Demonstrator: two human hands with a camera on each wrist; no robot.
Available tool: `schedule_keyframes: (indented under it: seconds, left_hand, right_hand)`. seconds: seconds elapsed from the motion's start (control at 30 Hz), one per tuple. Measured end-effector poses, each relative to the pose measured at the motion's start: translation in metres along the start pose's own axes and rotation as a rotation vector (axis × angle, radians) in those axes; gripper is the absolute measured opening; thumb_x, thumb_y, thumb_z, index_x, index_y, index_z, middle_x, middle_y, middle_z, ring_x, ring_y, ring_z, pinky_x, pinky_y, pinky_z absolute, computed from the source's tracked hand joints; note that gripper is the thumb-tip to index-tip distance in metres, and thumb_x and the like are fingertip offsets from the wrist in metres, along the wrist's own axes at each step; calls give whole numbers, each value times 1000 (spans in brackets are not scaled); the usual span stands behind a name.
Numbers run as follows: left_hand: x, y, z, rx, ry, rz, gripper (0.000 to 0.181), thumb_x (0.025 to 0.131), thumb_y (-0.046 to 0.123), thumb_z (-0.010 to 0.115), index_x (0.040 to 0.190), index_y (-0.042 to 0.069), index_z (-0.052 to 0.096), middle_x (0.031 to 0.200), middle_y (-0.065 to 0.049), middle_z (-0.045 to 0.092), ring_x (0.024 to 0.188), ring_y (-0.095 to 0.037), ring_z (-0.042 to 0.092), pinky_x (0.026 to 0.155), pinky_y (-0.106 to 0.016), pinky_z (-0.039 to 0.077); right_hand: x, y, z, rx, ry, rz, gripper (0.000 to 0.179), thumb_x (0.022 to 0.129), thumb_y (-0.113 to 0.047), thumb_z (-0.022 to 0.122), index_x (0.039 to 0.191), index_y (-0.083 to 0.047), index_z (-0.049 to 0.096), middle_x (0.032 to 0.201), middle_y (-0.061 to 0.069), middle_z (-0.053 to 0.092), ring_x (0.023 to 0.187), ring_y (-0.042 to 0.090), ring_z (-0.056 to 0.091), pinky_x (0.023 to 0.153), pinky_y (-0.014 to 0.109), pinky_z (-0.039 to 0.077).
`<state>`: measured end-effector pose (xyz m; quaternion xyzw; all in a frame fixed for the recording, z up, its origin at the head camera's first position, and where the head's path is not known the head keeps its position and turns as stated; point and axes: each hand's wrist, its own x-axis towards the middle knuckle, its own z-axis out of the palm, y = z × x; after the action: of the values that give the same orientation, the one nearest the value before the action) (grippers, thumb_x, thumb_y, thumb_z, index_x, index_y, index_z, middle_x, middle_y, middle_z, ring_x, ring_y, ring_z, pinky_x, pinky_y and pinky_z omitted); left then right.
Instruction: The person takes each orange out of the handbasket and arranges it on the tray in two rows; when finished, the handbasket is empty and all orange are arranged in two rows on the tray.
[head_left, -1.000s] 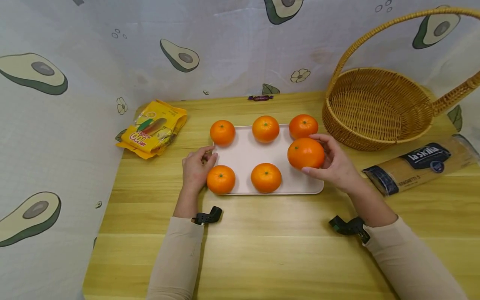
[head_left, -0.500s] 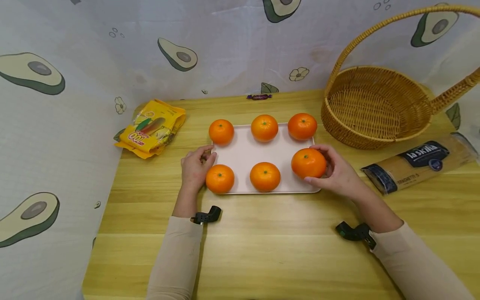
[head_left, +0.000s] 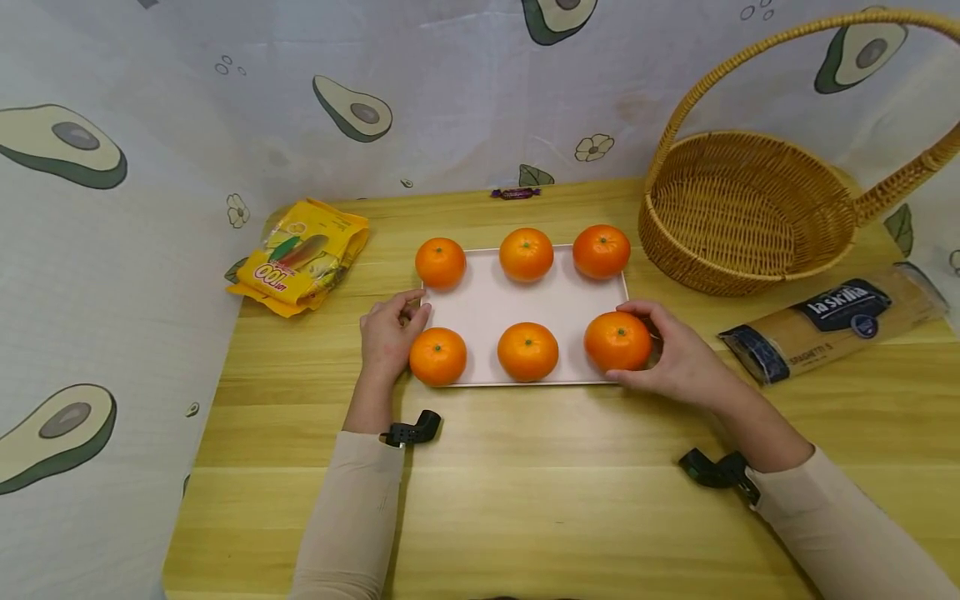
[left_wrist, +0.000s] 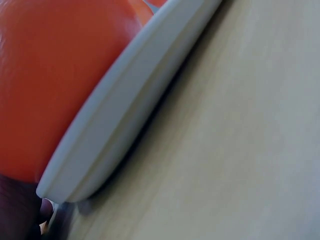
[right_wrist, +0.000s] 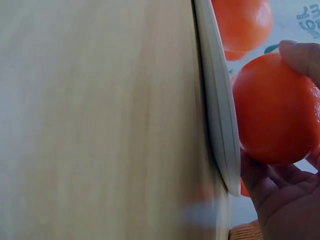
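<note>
In the head view a pale rectangular tray (head_left: 480, 312) carries several mandarins in two rows. My right hand (head_left: 678, 358) grips the front right mandarin (head_left: 617, 341) between thumb and fingers, low at the tray's right end. The right wrist view shows this mandarin (right_wrist: 275, 110) beside the tray's rim (right_wrist: 222, 110), with the thumb on top of it. At the tray's left edge my left hand (head_left: 387, 337) holds the rim with thumb and forefinger, close to the front left mandarin (head_left: 438, 357). In the left wrist view that hand is mostly hidden behind the tray's corner (left_wrist: 65, 187).
A wicker basket (head_left: 738, 258) with a tall handle stands at the back right. In front of it lies a spaghetti pack (head_left: 832, 321). A yellow snack bag (head_left: 300, 257) rests at the back left, and a purple-wrapped candy (head_left: 516, 193) near the back edge.
My right hand has brought the mandarin down and towards the front, from beside the back right mandarin to the tray's front right corner. The left hand has stayed at the tray's left edge.
</note>
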<state>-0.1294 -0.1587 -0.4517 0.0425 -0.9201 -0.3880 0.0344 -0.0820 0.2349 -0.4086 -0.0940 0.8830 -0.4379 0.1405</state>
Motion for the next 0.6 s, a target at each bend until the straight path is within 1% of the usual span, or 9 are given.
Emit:
schedule_keyframes:
  seconds: [0.17, 0.33, 0.47, 0.6]
  left_hand:
    - [0, -1, 1, -1, 2, 3, 35, 99, 32, 68, 130, 16, 70, 94, -8, 70, 89, -27, 52, 92, -42, 26]
    - [0, -2, 1, -10, 1, -3, 35, 99, 33, 68, 130, 17, 70, 93, -7, 70, 89, -27, 52, 92, -41, 26]
    - [0, -2, 1, -7, 0, -5, 35, 99, 34, 67, 130, 18, 70, 94, -7, 70, 89, -26, 52, 92, -41, 26]
    - [0, -2, 2, -4, 2, -1, 35, 99, 34, 67, 130, 18, 70, 93, -7, 70, 89, -26, 52, 92, -41, 27]
  right_hand:
    - [0, 0, 2, -57, 0, -34, 93, 72, -31, 94, 145, -7, 41, 144, 21, 50, 129, 40, 52, 109, 62, 39]
    - [0, 1, 2, -120, -18, -65, 93, 71, -38, 94, 145, -10, 45, 143, 18, 50, 128, 39, 53, 107, 62, 41]
    - [1, -1, 2, -139, -36, -61, 92, 71, -40, 94, 144, -12, 46, 143, 16, 50, 128, 38, 52, 107, 63, 42]
    - [1, -4, 1, -161, -45, -49, 93, 71, -40, 94, 144, -11, 45, 144, 17, 49, 130, 40, 51, 107, 65, 40]
